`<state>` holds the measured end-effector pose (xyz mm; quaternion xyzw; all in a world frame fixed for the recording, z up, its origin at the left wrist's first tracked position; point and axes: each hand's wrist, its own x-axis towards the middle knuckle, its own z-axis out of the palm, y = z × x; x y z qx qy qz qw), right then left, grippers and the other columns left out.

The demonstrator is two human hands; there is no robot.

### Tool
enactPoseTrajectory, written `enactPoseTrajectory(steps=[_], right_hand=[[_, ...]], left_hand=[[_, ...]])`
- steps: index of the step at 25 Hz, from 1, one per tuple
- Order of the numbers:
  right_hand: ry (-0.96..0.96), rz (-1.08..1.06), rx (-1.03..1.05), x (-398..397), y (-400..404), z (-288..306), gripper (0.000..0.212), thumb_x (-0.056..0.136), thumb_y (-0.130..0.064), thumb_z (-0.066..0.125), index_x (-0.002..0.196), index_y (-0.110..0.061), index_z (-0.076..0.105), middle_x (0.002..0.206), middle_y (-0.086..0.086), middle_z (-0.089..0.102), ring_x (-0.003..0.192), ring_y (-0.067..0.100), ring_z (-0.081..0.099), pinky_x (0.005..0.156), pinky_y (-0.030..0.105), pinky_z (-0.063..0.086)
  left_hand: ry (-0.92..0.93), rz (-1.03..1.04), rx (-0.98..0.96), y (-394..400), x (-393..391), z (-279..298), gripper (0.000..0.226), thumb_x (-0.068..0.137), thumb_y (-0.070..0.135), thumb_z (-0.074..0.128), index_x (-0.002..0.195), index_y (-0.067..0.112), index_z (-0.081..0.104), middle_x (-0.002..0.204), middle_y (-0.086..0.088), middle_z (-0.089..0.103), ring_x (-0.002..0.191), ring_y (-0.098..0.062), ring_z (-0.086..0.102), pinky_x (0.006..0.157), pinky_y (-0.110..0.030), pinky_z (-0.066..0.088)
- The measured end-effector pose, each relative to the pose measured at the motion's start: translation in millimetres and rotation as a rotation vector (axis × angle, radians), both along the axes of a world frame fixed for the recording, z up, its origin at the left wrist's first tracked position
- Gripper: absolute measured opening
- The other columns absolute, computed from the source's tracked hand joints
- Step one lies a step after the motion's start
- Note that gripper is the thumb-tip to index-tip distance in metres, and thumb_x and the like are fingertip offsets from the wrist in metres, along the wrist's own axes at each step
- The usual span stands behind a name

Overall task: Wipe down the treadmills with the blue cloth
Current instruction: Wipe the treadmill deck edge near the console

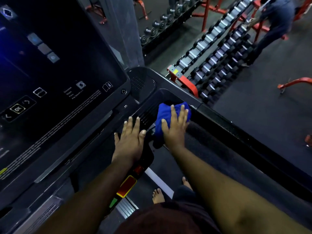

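The treadmill console (64,68) fills the left of the view, dark, with a lit panel and an OK button. To its right lies a black side tray (170,95). A bunched blue cloth (164,114) rests in that tray. My right hand (175,125) lies flat on the cloth, fingers spread, pressing it onto the tray. My left hand (130,141) rests flat, fingers apart, on the black ledge below the console, just left of the cloth, holding nothing.
A black handrail (236,130) runs down the right side. Below are a red and yellow stop button (126,186) and my bare feet (158,195) on the belt. Dumbbell racks (217,53) with red frames and another person (275,27) stand beyond the rail.
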<state>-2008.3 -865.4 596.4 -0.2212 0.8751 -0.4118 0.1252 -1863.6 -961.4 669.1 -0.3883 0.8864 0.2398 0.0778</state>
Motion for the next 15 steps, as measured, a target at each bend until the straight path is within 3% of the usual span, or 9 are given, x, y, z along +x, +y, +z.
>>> enactPoseTrajectory(steps=[2,5,7,10,12,15], right_hand=[[-0.196,-0.165,-0.161,37.1,-19.0,9.8,0.082,0.090,-0.052,0.044,0.158,-0.020,0.012,0.162,0.008,-0.023,0.150,0.032,-0.020,0.120,0.052,-0.003],[-0.294,-0.123,-0.201,71.9,-15.8,14.6,0.079,0.096,-0.045,0.052,0.158,-0.027,0.007,0.155,-0.004,-0.036,0.149,0.027,-0.026,0.120,0.044,-0.003],[-0.205,-0.018,-0.099,64.6,-0.2,20.1,0.068,0.098,-0.046,0.051,0.156,-0.032,0.020,0.163,-0.002,-0.023,0.151,0.025,-0.018,0.122,0.049,0.006],[0.019,0.278,0.164,46.3,12.9,41.3,0.052,0.098,-0.052,0.036,0.148,-0.039,0.041,0.164,-0.005,0.020,0.151,0.019,0.009,0.112,0.053,0.028],[0.007,0.393,0.130,36.3,15.5,51.1,0.056,0.094,-0.050,0.034,0.146,-0.033,0.047,0.156,-0.008,0.039,0.146,0.018,0.024,0.109,0.050,0.033],[-0.074,0.399,-0.020,31.7,30.0,55.0,0.058,0.093,-0.036,0.057,0.147,-0.018,0.046,0.148,0.004,0.050,0.140,0.023,0.038,0.114,0.046,0.034]], left_hand=[[0.003,-0.009,0.007,-1.4,0.0,-2.5,0.058,0.103,0.050,0.016,0.157,0.033,0.004,0.167,0.006,-0.007,0.153,-0.013,-0.008,0.121,-0.057,0.000],[0.030,-0.014,0.006,-2.0,1.1,-3.4,0.060,0.102,0.052,0.016,0.158,0.032,0.007,0.167,0.005,-0.005,0.153,-0.014,-0.006,0.120,-0.059,0.002],[0.028,-0.029,-0.004,-1.3,0.7,-2.3,0.066,0.099,0.061,0.016,0.157,0.031,0.012,0.167,0.002,-0.003,0.153,-0.016,-0.006,0.119,-0.061,0.003],[0.037,-0.078,-0.005,0.1,2.2,3.6,0.075,0.090,0.076,0.023,0.152,0.034,0.031,0.167,0.000,0.006,0.153,-0.017,-0.003,0.116,-0.065,0.003],[0.078,-0.084,0.017,-2.1,3.4,6.1,0.072,0.089,0.075,0.031,0.147,0.032,0.041,0.164,0.002,0.021,0.153,-0.017,0.001,0.115,-0.067,0.005],[0.184,-0.064,0.010,-4.1,10.8,6.0,0.059,0.091,0.060,0.053,0.139,0.025,0.051,0.150,0.001,0.048,0.152,-0.016,0.013,0.116,-0.065,0.003]])
